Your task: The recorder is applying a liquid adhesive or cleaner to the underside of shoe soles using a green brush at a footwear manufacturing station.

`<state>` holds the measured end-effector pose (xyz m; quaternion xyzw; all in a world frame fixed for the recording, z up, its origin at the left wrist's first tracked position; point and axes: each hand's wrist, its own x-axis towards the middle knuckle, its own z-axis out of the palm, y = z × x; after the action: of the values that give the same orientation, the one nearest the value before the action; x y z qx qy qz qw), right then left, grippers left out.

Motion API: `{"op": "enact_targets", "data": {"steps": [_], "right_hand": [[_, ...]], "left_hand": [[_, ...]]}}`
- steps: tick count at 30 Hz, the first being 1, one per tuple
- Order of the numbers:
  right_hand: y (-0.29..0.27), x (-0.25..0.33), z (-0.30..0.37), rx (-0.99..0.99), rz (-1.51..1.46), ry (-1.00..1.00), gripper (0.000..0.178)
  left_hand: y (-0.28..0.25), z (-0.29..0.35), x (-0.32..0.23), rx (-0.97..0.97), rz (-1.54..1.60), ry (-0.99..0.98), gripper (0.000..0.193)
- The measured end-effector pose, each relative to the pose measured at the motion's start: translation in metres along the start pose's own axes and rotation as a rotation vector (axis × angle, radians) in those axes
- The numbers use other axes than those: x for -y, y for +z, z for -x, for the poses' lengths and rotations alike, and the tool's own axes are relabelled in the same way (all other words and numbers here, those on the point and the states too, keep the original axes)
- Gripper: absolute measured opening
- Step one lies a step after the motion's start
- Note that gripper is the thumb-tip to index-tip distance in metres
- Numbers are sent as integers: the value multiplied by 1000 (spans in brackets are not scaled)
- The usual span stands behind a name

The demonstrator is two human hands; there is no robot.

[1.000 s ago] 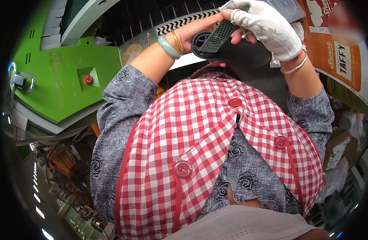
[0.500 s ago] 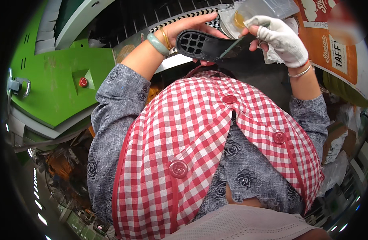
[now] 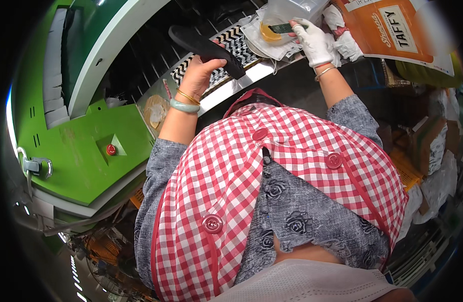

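Observation:
My left hand (image 3: 197, 75) grips a black shoe sole (image 3: 197, 44) near its lower end, with the thumb across its side and the other fingers partly hidden behind it. The sole is tilted up to the left. My right hand (image 3: 314, 44), in a white glove with bare fingertips, pinches a flat dark green strip (image 3: 280, 28). The strip's far end is over a small clear cup (image 3: 266, 33) with something yellow in it. Whether the strip touches the yellow stuff I cannot tell.
White cloths (image 3: 251, 34) lie round the cup, beside a clear plastic box (image 3: 294, 9). A zigzag-patterned strip (image 3: 237, 46) runs along the dark conveyor slats (image 3: 156, 38). To the left stands a green machine (image 3: 73, 146) with a red button (image 3: 110, 149). An orange box (image 3: 387, 32) is at right.
My left hand has turned the sole and moved it left, away from the right hand. My right hand has taken the green strip off the sole and over to the cup.

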<state>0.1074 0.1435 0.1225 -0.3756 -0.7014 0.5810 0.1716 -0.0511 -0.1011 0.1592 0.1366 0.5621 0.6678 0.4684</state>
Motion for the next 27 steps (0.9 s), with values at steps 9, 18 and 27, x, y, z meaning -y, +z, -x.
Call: {"op": "enact_targets", "data": {"steps": [9,18,27], "right_hand": [[9,-20,-1,-101,-28,-20,34],[0,-25,5,5,-257,58,30],[37,111,87,112,-813,0,28]], "left_hand": [[-8,7,48,-177,-927,604,53],[-9,-1,49,-246,-1112,800,50],[44,8,-4,-419,-858,873,61]]}}
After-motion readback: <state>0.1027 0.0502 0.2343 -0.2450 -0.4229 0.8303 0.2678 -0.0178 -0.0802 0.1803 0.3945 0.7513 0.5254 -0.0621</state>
